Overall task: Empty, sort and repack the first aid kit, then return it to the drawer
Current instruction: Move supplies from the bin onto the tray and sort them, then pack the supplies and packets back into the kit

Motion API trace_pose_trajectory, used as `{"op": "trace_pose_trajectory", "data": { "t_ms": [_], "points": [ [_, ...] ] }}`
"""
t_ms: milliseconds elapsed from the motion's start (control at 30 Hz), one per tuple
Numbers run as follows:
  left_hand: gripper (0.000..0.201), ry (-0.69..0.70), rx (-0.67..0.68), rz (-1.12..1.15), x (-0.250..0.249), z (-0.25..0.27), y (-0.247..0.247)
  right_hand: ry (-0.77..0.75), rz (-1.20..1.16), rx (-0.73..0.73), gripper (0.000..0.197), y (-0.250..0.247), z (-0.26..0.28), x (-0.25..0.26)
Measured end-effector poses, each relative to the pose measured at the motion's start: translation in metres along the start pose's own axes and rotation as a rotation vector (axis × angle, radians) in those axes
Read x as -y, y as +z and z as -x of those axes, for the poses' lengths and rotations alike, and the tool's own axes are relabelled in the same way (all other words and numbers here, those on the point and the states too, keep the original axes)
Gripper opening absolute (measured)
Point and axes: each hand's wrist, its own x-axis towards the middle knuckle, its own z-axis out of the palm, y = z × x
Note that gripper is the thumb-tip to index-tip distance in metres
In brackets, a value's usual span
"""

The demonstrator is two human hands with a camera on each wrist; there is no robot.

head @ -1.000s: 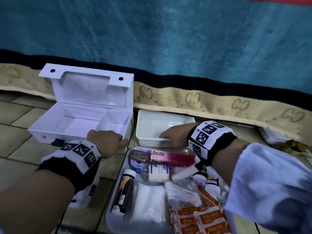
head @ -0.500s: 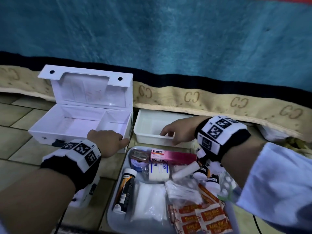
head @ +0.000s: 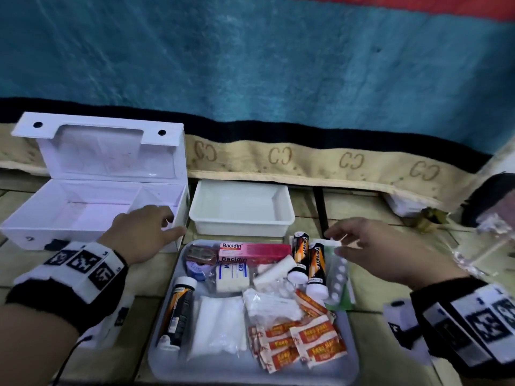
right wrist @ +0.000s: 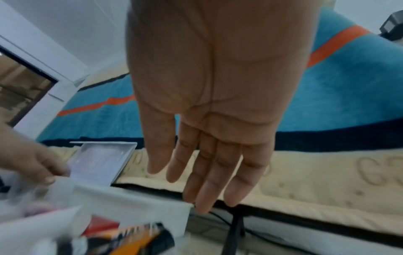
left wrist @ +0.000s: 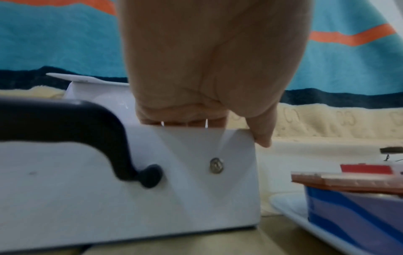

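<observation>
The white first aid box [head: 55, 235] stands open and empty at the left with its lid up. My left hand [head: 167, 227] grips its front right corner; in the left wrist view the fingers [left wrist: 185, 119] curl over the box wall [left wrist: 196, 189] beside the black handle [left wrist: 87, 120]. A white insert tray [head: 242, 228] lies empty beside the box. My right hand [head: 342, 240] hovers open above the right edge of the big tray [head: 172, 366], over a blister pack [head: 338, 277]; its fingers [right wrist: 205, 181] are straight and hold nothing.
The big tray holds a Bacidin box [head: 250, 250], two orange-black tubes [head: 302, 254], a third tube [head: 178, 310], gauze [head: 220, 324], a bandage roll [head: 274, 270] and several plaster sachets [head: 301, 341]. A blue blanket [head: 250, 65] hangs behind. A clear plastic bag [head: 490, 246] lies at the right.
My right hand has left the white insert tray and moved right and toward me, uncovering two tubes. The left hand has stayed on the box corner.
</observation>
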Motion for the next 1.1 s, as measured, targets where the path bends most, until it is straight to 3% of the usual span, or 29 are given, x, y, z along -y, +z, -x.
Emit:
{"op": "trace_pose_trajectory", "data": {
  "t_ms": [133, 233, 333, 433, 633, 767, 1100],
  "points": [
    [0.046, -0.015, -0.158, -0.034, -0.034, 0.008, -0.009, -0.001, -0.015, 0.061, 0.056, 0.019, 0.011, -0.011],
    [0.052, 0.134, -0.229, -0.014, -0.078, 0.015, -0.018, -0.051, 0.005, 0.105, 0.074, 0.027, 0.013, -0.007],
    [0.058, 0.401, -0.075, 0.135, -0.127, 0.023, -0.02, -0.068, 0.029, 0.137, 0.076, 0.031, 0.011, 0.0],
    [0.072, 0.536, 0.113, 0.094, -0.167, 0.025, -0.008, -0.042, 0.021, 0.141, 0.069, 0.033, 0.006, 0.003],
    [0.095, 0.568, 0.216, -0.217, -0.198, 0.011, 0.014, -0.082, -0.066, 0.102, 0.067, 0.04, 0.001, -0.006],
    [0.097, 0.579, 0.238, -0.33, -0.206, 0.006, 0.021, -0.085, -0.152, 0.097, 0.065, 0.041, 0.001, -0.012],
    [0.1, 0.539, 0.105, -0.188, -0.21, 0.014, 0.005, -0.131, -0.339, 0.044, 0.057, 0.019, 0.006, -0.032]
  ]
}}
